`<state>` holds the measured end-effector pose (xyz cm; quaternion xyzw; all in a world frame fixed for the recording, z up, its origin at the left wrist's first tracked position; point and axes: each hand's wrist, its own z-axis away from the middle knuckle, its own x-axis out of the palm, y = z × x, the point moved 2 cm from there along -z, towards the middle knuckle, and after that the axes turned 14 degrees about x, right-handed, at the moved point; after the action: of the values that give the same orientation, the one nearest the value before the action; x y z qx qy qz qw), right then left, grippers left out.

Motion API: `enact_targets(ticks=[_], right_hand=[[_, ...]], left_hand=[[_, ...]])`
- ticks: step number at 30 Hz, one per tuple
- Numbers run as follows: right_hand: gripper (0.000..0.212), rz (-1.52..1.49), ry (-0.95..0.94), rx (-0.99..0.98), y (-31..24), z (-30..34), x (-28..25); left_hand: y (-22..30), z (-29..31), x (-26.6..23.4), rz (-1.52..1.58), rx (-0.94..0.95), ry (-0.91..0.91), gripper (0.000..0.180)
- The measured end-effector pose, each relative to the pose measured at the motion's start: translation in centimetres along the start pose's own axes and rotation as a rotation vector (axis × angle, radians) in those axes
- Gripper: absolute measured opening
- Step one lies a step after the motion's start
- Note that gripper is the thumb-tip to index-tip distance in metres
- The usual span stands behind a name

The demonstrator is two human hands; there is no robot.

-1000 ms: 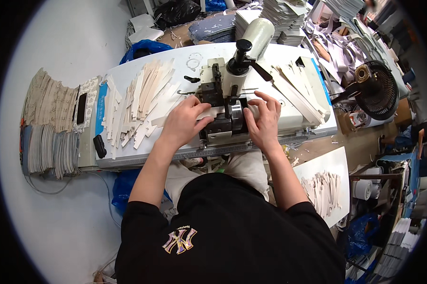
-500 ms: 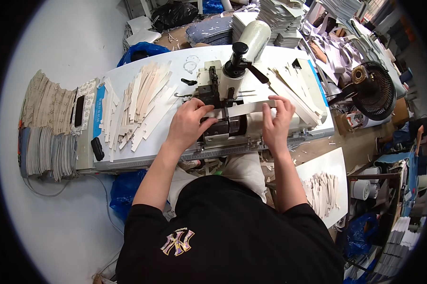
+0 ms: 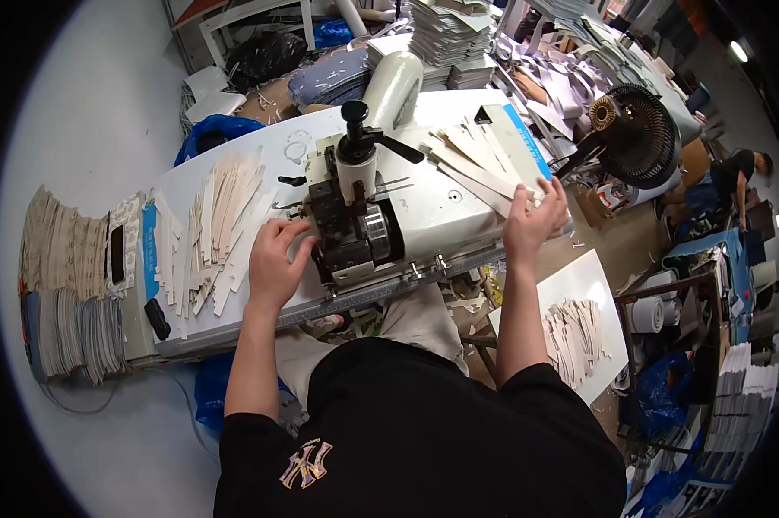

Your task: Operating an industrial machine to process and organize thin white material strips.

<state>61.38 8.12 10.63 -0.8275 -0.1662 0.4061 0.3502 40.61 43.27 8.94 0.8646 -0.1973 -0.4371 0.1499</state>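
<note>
Head view: left hand point(image 3: 274, 262) beside machine point(image 3: 355, 177), embroidered lettering point(image 3: 306, 464) on shirt point(image 3: 433, 440).

The machine point(image 3: 329, 207) stands mid-table — loose strips point(image 3: 225, 216) lie on the table point(image 3: 446, 105) to its left, a second bundle point(image 3: 480, 168) to its right. The left hand point(image 3: 275, 263) is just beside the machine's left side, the right hand point(image 3: 536, 222) at the bundle's near end. Stacked sheets point(image 3: 74, 337) stand at the table's left end, more piles point(image 3: 450, 39) behind it — beyond its right end, a fan point(image 3: 638, 136).
</note>
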Motion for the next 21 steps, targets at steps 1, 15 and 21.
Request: enact_targets(ticks=[1, 15, 21], right_hand=[[0.032, -0.022, 0.003, -0.022, -0.1, 0.1, -0.2], [0.023, -0.290, -0.589, -0.472, -5.1, 9.8, 4.4], [0.021, -0.194, -0.536, -0.582, -4.9, 9.8, 4.4]], left_hand=[[-1.2, 0.5, -0.1, -0.015, -0.084, -0.003, 0.025], [-11.3, 9.9, -0.8, -0.468, -0.404, -0.181, 0.033], [-12.3, 9.7, -1.1, -0.353, -0.567, -0.160, 0.033]])
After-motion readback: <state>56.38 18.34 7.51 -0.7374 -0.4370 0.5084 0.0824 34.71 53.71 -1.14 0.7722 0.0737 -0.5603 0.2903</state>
